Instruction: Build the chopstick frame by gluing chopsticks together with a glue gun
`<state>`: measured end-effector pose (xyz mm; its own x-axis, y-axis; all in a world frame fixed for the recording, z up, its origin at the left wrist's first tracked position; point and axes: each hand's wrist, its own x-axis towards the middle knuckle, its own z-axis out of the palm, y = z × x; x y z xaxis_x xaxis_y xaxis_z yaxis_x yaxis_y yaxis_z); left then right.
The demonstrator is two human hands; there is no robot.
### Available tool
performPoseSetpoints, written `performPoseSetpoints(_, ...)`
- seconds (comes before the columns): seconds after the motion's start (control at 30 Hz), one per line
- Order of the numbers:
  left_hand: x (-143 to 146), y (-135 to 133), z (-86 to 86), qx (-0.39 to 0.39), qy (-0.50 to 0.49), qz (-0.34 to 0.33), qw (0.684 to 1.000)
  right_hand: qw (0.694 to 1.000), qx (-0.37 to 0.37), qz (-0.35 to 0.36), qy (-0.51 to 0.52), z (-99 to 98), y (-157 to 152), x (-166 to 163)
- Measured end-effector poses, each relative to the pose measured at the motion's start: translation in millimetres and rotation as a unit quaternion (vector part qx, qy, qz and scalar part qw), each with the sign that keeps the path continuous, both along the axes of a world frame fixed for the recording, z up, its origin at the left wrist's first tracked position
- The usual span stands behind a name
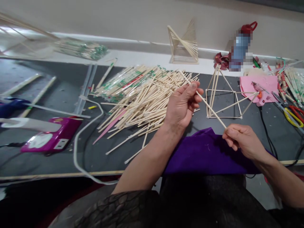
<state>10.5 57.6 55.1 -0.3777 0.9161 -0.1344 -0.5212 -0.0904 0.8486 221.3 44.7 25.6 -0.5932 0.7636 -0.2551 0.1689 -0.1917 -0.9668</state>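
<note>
My left hand (pixel 184 104) and my right hand (pixel 242 141) both grip one thin pale wooden stick (pixel 210 109), held slanting above the dark table. The left fingers pinch its upper part, the right fingers pinch its lower end. Just left of my left hand lies a big loose pile of the same sticks (pixel 142 95), some still in clear wrappers. Behind the stick stands a small frame of glued sticks (pixel 224 101) with a square base. A purple cloth (pixel 204 152) lies under my hands at the table's near edge.
A finished stick model (pixel 184 44) stands at the back wall. A glue gun (pixel 260 91) rests on a pink sheet (pixel 267 84) at right, with scissors (pixel 293 115) and a bottle (pixel 239 47) nearby. A magenta device (pixel 51 136) and white cable (pixel 78 148) lie left.
</note>
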Motion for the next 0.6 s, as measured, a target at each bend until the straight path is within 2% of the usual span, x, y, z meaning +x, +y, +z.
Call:
performPoseSetpoints(0.1,1.3,-0.9,-6.9,0.002,-0.012,-0.032,0.999,0.997,0.063,-0.009,-0.046,-5.0,5.8,-6.1)
performPoseSetpoints(0.2,6.8,-2.7,-16.2,-0.008,-0.005,-0.119,0.993,0.986,0.147,-0.011,-0.078,-4.9,13.0,-14.0)
performPoseSetpoints(0.27,9.6,-3.2,-22.6,-0.018,-0.003,-0.150,0.988,0.974,0.203,-0.013,-0.096,-4.0,17.0,-20.1)
performPoseSetpoints(0.4,9.3,-2.0,-31.2,-0.010,-0.009,-0.104,0.994,0.952,0.271,-0.003,-0.143,-4.1,18.0,-29.9)
performPoseSetpoints(0.47,8.4,-1.4,-33.1,-0.012,-0.017,-0.083,0.996,0.919,0.353,0.006,-0.176,-4.8,16.0,-32.4)
performPoseSetpoints(0.6,11.4,-2.5,-34.6,-0.030,-0.032,-0.079,0.996,0.783,0.560,0.013,-0.271,-2.8,13.2,-34.6)
